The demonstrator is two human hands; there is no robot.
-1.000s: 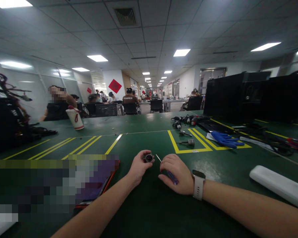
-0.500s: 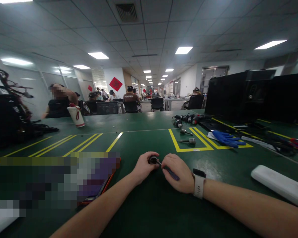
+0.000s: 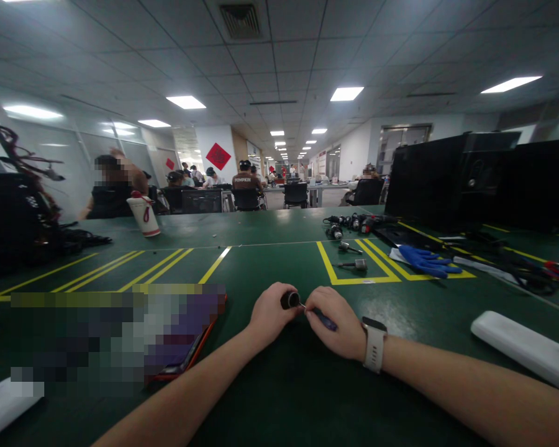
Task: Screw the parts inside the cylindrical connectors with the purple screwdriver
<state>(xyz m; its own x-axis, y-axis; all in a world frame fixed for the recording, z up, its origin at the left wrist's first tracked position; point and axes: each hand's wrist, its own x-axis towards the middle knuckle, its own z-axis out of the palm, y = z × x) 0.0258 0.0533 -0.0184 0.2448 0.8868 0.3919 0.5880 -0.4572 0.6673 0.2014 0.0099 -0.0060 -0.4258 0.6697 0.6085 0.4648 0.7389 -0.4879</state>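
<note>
My left hand [image 3: 269, 315] rests on the green table [image 3: 279, 379] and pinches a small dark round part [image 3: 289, 300] between thumb and fingers. My right hand [image 3: 335, 323], with a white watch on the wrist, is closed round a thin screwdriver [image 3: 325, 320] with a dark blue handle. The screwdriver's metal tip reaches into the side of the round part. Both hands sit close together near the table's middle front.
A blurred-out flat object [image 3: 116, 332] lies left of my arms. A white case [image 3: 524, 351] lies at right. Blue gloves [image 3: 423, 261], small tools [image 3: 354, 265] and black boxes [image 3: 470, 180] stand farther back right. A white cup [image 3: 143, 215] and seated people are at the far side.
The round part was turned from facing me to lying sideways. My right hand moved left, bringing the screwdriver tip from beside the part into it. The hands drew together.
</note>
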